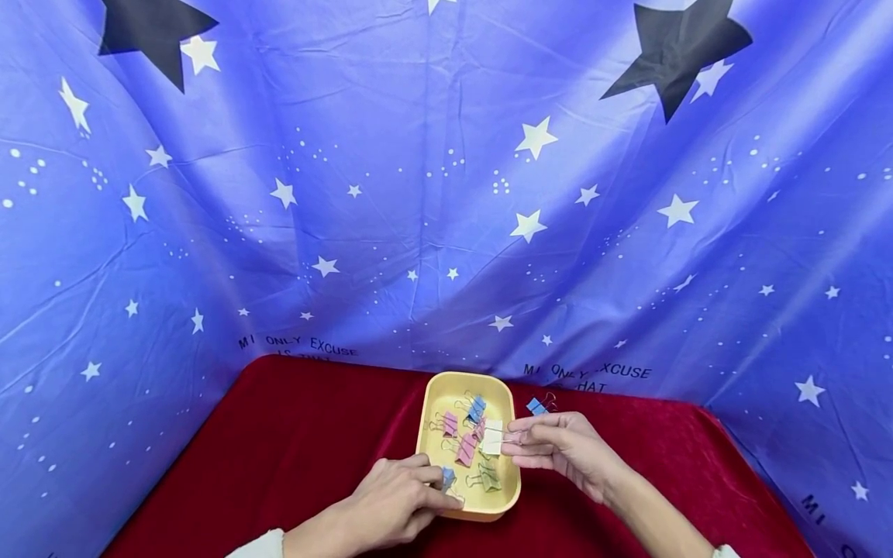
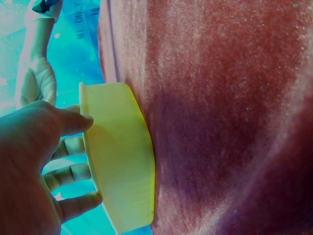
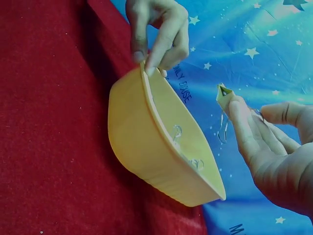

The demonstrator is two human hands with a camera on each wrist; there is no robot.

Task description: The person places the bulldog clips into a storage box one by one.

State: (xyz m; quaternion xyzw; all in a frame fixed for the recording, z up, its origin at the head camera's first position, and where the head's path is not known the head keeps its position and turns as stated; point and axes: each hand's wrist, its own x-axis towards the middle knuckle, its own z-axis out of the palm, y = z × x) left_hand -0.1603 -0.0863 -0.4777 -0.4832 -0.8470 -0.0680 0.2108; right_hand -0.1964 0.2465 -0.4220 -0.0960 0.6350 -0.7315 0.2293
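A yellow tub [image 1: 497,394] holds several binder clips. Its near-left rim is pinched by my left hand [image 1: 401,496], with the thumb on the outer wall in the left wrist view and the fingers over the edge. A blue clip [image 1: 448,476] lies inside, beside those fingers. My right hand [image 1: 568,449] holds a pale binder clip [image 1: 492,436] by its wire handle, over the tub's right side. In the right wrist view, this clip [image 3: 224,98] looks yellowish, and its other handle hangs down. Pink clips [image 1: 466,449], a green clip [image 1: 490,477] and another blue clip [image 1: 476,408] are in the tub.
Another blue binder clip [image 1: 537,405] lies on the red cloth [image 1: 293,434], just beyond my right hand. A blue star-printed curtain [image 1: 418,194] rises behind the table and along both sides.
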